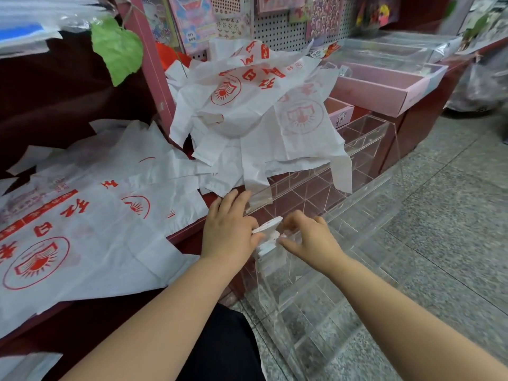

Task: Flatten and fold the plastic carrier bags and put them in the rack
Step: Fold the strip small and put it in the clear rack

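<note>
- Closest in, the left hand (230, 229) and right hand (312, 241) both pinch a small folded bag (268, 234), fingers curled, just above the near slot of the clear rack (305, 301).
- Let go early, the fold may spring open; the overhanging loose bags (247, 111) could slide down.

Single head-worn wide view, facing forward and down, close above the rack (330, 204)

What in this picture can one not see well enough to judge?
Folded bag: head view, mostly covered by the left hand and right hand; number of folds unclear.
Rack: clear walls blend together; compartment under the bag cannot be told.
Pile: bags crumpled and overlapping; count unclear.
Flat bag: cut off by the left edge.
</note>
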`<act>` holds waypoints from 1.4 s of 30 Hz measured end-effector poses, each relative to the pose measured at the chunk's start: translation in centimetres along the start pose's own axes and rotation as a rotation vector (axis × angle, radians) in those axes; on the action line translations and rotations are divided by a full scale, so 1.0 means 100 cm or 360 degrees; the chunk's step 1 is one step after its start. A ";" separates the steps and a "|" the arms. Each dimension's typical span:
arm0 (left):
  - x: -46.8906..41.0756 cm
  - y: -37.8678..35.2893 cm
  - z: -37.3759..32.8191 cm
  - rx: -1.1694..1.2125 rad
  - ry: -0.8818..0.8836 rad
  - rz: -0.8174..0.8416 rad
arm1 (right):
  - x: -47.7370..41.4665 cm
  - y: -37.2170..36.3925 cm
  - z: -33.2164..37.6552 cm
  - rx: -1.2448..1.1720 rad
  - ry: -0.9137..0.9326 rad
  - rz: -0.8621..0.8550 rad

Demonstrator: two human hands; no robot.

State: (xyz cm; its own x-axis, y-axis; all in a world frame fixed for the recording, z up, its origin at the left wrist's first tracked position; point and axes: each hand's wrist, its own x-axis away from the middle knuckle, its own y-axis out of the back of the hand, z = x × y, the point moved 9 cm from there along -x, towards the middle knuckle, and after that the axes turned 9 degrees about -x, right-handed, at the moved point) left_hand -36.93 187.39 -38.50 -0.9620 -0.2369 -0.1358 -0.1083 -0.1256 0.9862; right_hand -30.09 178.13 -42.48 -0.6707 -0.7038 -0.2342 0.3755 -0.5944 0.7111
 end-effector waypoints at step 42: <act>0.254 0.041 0.277 0.0088 0.1248 -0.0303 | -0.009 -0.123 0.271 0.0003 0.0961 0.0311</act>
State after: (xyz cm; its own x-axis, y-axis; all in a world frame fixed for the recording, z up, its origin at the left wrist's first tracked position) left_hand -68.72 207.57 -35.24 -0.4720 -0.8258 -0.3088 -0.2842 -0.1890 0.9399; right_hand -51.47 196.58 -33.06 -0.1104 -0.8950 -0.4321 0.4531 -0.4323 0.7796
